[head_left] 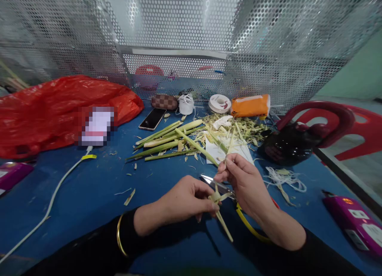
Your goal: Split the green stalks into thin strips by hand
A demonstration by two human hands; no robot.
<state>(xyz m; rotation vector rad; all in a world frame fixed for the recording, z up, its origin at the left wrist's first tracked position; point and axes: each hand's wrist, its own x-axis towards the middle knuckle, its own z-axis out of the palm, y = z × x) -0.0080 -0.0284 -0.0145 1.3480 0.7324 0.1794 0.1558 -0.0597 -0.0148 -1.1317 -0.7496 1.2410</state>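
Note:
My left hand [186,198] pinches the lower end of a thin pale green leaf strip [223,222] over the blue table [98,184]. My right hand [246,184] is closed too; its fingertips pinch the strip's upper part [229,146], and scissors [213,183] with yellow and red handles lie under its palm, blades pointing left. The two hands are close together, almost touching. A bundle of green stalks [167,142] lies just beyond them, beside a heap of leaf trimmings [238,128].
A red plastic bag [56,104] fills the left. A phone [152,118], a brown pouch [164,102], string rolls [186,104], an orange pack [250,105] and a dark red basket [298,142] stand behind. Purple power strips [353,224] and a white cable [56,192] flank me. Perforated metal screens [185,41] enclose the table.

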